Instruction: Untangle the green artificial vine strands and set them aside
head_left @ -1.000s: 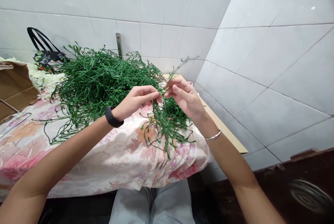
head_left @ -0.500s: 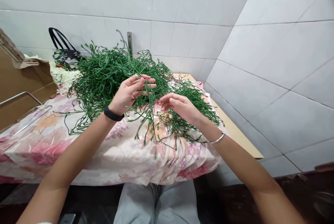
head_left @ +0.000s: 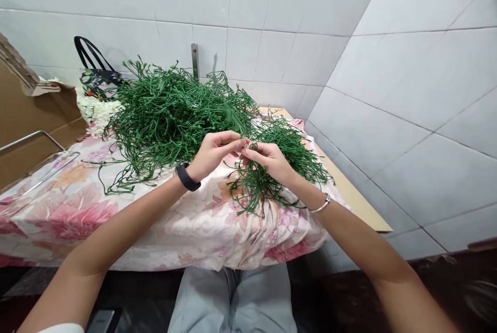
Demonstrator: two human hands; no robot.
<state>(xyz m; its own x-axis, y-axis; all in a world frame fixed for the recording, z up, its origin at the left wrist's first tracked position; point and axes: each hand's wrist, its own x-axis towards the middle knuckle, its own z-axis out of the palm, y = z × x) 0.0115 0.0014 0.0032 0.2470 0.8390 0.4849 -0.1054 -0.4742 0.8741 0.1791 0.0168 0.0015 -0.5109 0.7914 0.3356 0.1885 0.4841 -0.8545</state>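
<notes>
My left hand (head_left: pixel 217 153), a black band on its wrist, pinches a green artificial stem by its upper part. Thumb and finger of my right hand (head_left: pixel 269 161) are closed on the same piece, and the fingertips of both hands nearly touch. Below the right hand hang thin forked green stems (head_left: pixel 250 188), partly hidden by its fingers. A large tangled heap of green plastic stems (head_left: pixel 174 110) lies behind the left hand. Just behind and to the right of my right hand, a smaller pile of stems (head_left: pixel 298 151) rests on the flowered cloth (head_left: pixel 171 234).
At the left stand a cardboard box (head_left: pixel 34 126) and a bent metal rod (head_left: pixel 50 167). White artificial flowers (head_left: pixel 99 113) and a black floral bag (head_left: pixel 99 76) are at the back left. Tiled walls (head_left: pixel 287 6) bound the table behind and right.
My left hand has moved right and down, bringing the stem to my right hand. My right hand has closed on it. The hanging sprigs have shifted right.
</notes>
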